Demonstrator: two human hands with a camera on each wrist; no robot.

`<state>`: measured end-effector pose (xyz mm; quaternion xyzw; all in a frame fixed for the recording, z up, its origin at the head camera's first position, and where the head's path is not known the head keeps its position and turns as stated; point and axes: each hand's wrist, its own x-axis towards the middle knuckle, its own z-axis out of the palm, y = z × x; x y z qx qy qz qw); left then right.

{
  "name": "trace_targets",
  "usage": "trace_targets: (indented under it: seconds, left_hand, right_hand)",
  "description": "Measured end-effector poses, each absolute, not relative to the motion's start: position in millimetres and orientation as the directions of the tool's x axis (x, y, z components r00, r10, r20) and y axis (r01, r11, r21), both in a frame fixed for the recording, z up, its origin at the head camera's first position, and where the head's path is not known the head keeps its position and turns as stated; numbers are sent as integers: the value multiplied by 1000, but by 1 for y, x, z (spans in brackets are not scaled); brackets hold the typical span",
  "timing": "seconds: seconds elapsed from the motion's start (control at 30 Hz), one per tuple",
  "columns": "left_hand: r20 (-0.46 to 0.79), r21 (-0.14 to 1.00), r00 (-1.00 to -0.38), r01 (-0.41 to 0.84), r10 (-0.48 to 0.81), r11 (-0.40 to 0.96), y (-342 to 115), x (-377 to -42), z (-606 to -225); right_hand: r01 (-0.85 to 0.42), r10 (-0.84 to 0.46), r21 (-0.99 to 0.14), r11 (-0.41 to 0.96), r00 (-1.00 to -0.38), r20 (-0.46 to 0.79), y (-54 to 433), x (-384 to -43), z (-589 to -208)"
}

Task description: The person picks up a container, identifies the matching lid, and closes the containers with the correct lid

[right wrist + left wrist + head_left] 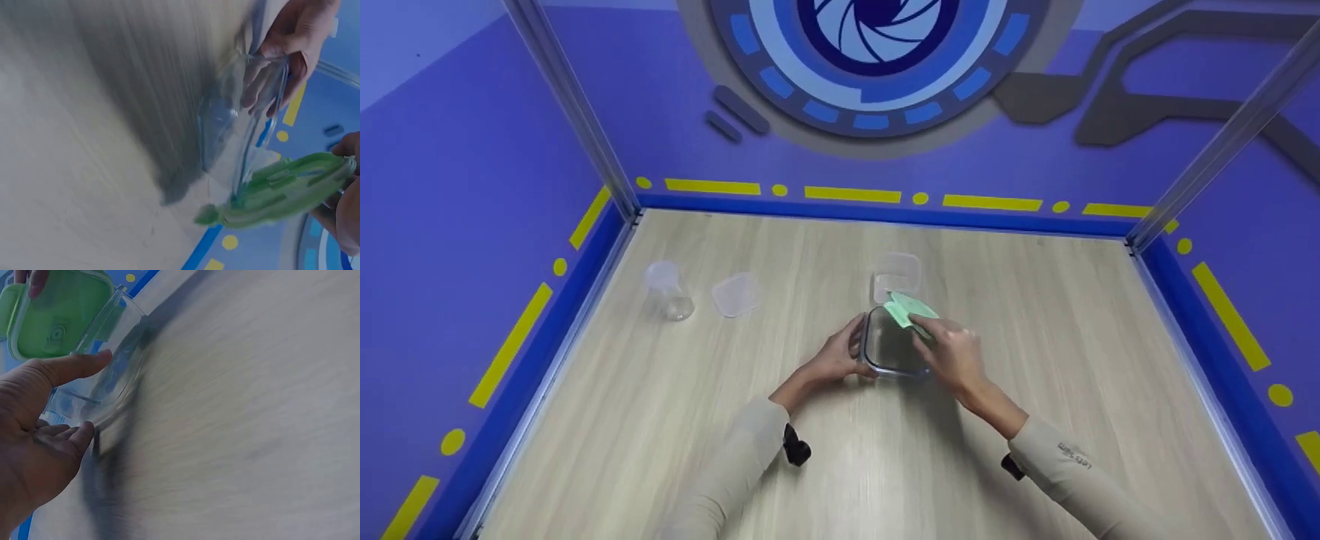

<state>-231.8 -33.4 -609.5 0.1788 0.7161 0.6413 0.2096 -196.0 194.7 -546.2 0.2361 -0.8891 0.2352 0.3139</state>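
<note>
My left hand (840, 354) grips the left side of a clear rectangular glass food container (891, 346). In the left wrist view its thumb (79, 367) lies at the rim and the other fingers are lower, along the outside wall. The container is uncovered and, in both wrist views, tilted. My right hand (956, 358) pinches a green snap-lock lid (913, 306) by its edge, thumb on one face and fingers on the other. The lid (281, 188) is held at a slant by the container's far right rim, overlapping it in the right wrist view.
Behind the container lies a small clear square box with a translucent lid (901, 266). Farther left are a flat translucent square lid (736, 295), a round translucent lid (662, 274) and a small round clear container (679, 308). Blue panels (847, 169) border the wooden table (780, 255).
</note>
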Motion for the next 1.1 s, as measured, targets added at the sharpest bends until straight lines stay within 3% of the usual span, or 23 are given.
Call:
trace_targets:
  seconds: [0.17, 0.5, 0.73, 0.87, 1.1]
  left_hand:
    - [-77, 986, -836, 17, 543, 167, -36, -228, -606]
    - [-149, 988, -792, -96, 592, 121, -42, -230, -606]
    - [-272, 950, -798, -313, 537, 16, -45, -233, -606]
    - [-309, 906, -800, -412, 514, -95, -43, -233, -605]
    - [-284, 894, -803, -419, 523, -158, -42, -232, -606]
  right_hand:
    - [-602, -329, -250, 758, -684, 651, 183, -196, -557]
    - [-684, -465, -123, 719, -606, 645, 175, -186, -582]
    - [-667, -481, -89, 740, -617, 623, 169, -183, -590]
    - [-652, -490, -96, 752, -650, 581, 165, -178, -589]
    - [-701, -499, -233, 674, -665, 555, 168, -179, -576]
